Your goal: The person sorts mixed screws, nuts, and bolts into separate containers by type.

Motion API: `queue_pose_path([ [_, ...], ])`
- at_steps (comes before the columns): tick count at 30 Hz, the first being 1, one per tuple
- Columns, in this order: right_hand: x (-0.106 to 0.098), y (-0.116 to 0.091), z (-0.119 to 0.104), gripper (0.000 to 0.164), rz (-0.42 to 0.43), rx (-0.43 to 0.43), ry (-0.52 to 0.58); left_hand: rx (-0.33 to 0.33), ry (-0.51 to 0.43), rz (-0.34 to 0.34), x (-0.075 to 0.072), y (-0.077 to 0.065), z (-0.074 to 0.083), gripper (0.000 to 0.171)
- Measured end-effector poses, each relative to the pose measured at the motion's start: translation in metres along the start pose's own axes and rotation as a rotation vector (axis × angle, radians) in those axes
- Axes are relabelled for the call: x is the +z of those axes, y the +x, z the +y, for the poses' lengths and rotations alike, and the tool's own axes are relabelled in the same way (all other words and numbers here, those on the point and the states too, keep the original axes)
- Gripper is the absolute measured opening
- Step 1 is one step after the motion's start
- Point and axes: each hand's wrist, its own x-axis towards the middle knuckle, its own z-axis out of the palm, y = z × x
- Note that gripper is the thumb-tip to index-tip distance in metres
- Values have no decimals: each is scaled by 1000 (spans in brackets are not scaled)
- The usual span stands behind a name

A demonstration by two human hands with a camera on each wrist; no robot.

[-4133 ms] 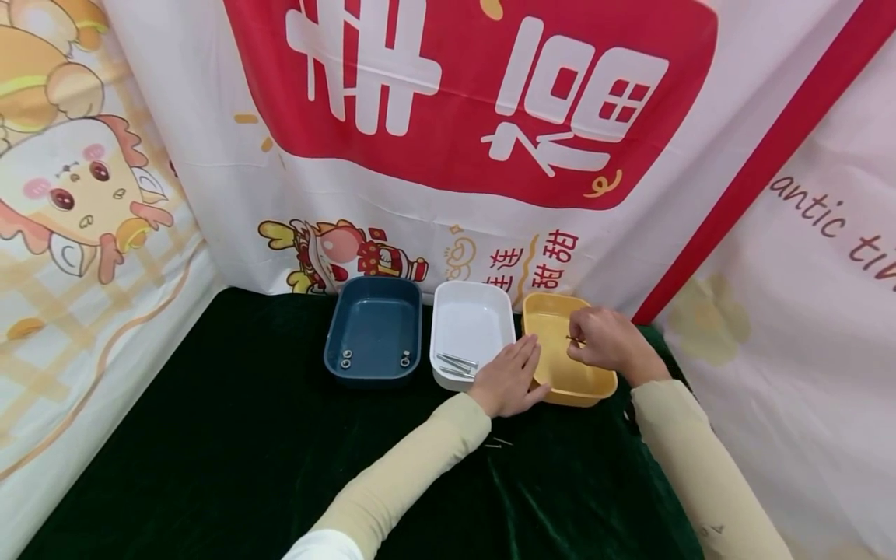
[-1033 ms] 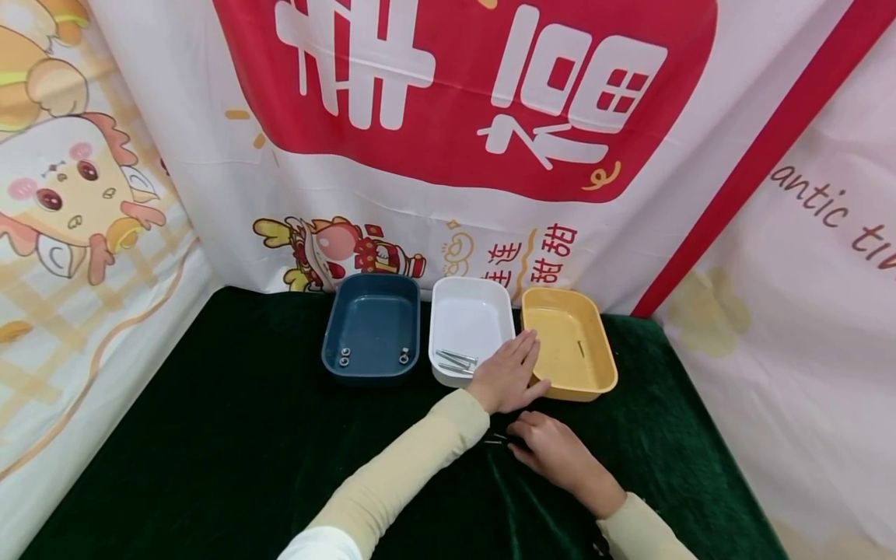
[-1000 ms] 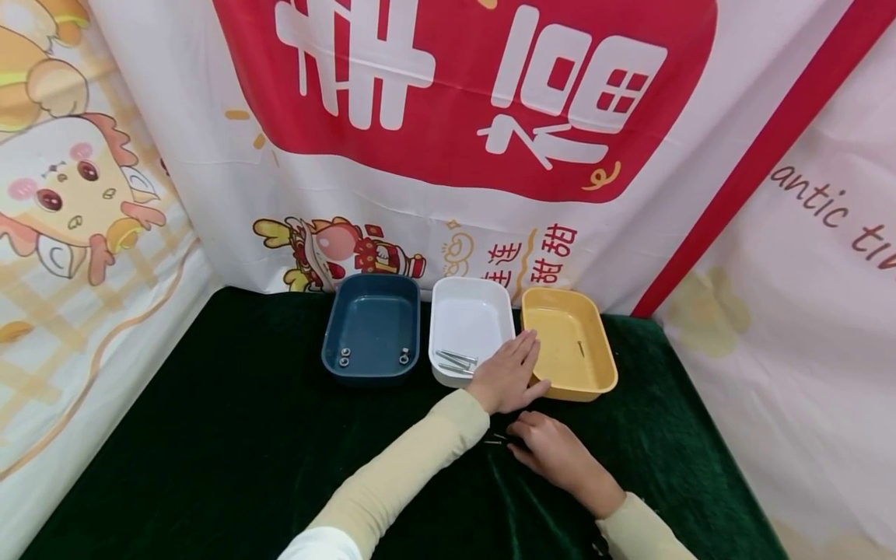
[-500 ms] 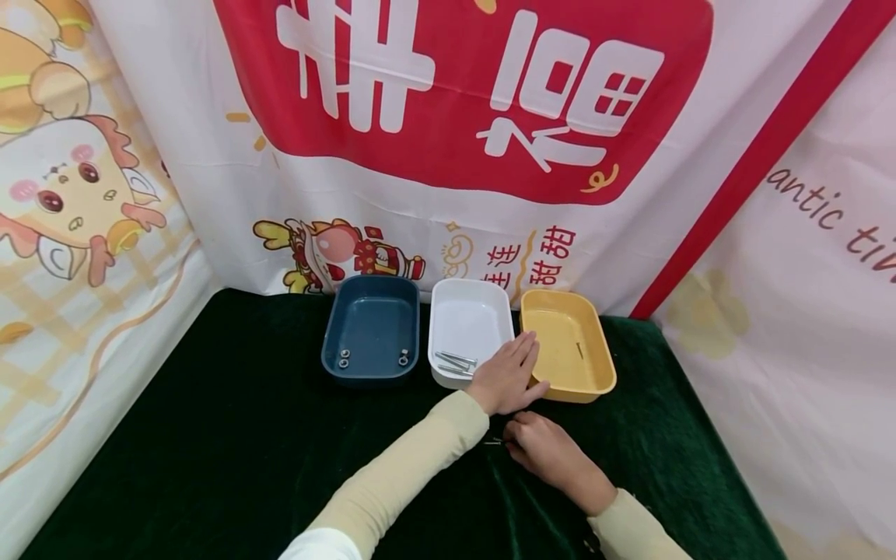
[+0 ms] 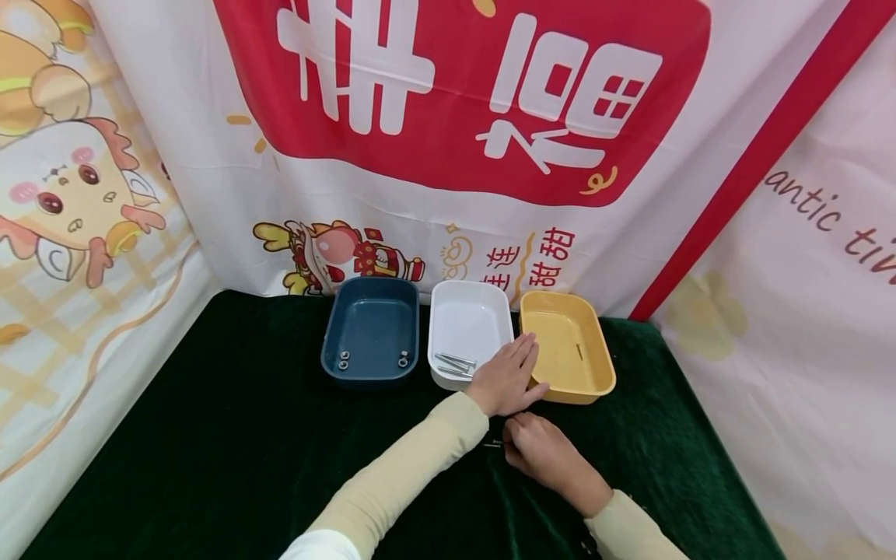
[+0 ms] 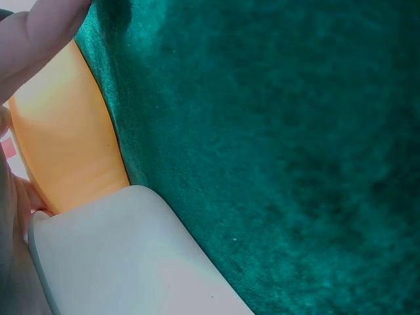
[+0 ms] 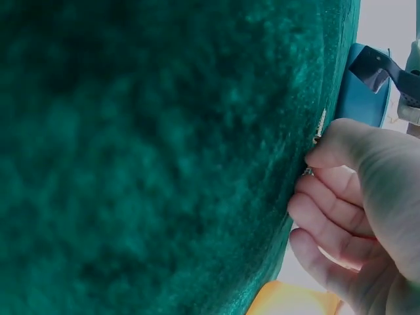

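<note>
My left hand lies with straight fingers across the neighbouring rims of the white tray and the yellow tray. Just in front of the trays, my right hand is down at the green cloth, thumb and fingertips together. In the right wrist view a small screw pokes out beneath the thumb, pinched there and mostly hidden. Another thin screw lies on the cloth right beyond the thumb tip. One dark screw sits in the yellow tray, and several long silver bolts lie in the white one.
A dark blue tray with several nuts stands left of the white tray. All three trays line up at the back edge of the green cloth, against a printed curtain.
My right hand came from over the yellow tray, leaving a screw in it, to the screws on the cloth, where its fingers closed on one. The left hand stayed on the rims.
</note>
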Motion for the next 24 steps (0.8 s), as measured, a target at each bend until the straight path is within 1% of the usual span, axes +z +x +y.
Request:
queue_pose_path([
  [5, -2, -3, 1, 12, 34, -29, -3, 3, 9, -5, 0, 0, 1, 79],
  [11, -9, -7, 2, 14, 46, -43, 17, -4, 2, -11, 3, 2, 0, 81],
  [15, -17, -11, 0, 15, 22, -38, 18, -7, -3, -12, 5, 3, 0, 80],
  [19, -29, -14, -1, 14, -8, -39, 39, -8, 5, -3, 2, 2, 0, 79],
  [24, -45, -19, -1, 18, -12, -45, 73, -5, 14, 1, -1, 0, 0, 79],
])
